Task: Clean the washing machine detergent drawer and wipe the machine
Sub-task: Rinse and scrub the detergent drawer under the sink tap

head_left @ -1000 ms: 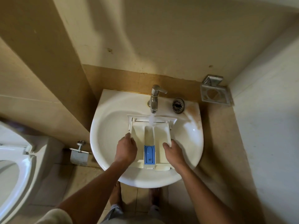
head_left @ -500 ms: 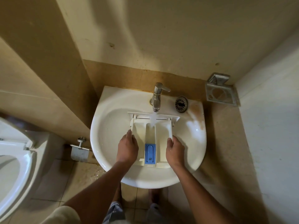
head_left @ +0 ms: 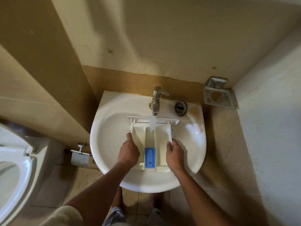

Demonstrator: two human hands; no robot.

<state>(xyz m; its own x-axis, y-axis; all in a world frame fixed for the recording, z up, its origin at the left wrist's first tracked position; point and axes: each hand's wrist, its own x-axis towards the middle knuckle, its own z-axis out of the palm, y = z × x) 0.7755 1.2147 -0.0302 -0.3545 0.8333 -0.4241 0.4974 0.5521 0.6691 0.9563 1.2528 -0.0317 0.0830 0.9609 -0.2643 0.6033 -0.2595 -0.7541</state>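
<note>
left hand (head_left: 128,151) holds drawer (head_left: 162,134) left wall | right hand (head_left: 175,154) grips right wall

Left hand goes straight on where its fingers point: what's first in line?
Likely the detergent drawer's wide end panel, just ahead of the left hand along the side wall it grips. Behind that, the sink. Depth unclear.

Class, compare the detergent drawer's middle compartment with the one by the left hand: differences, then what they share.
The middle compartment is narrow; the left compartment is wider. Water from the tap falls into the middle compartment, not the left one. The middle one holds a blue insert; the left hand covers the left one's near end. Both are white, in one detergent drawer.
</note>
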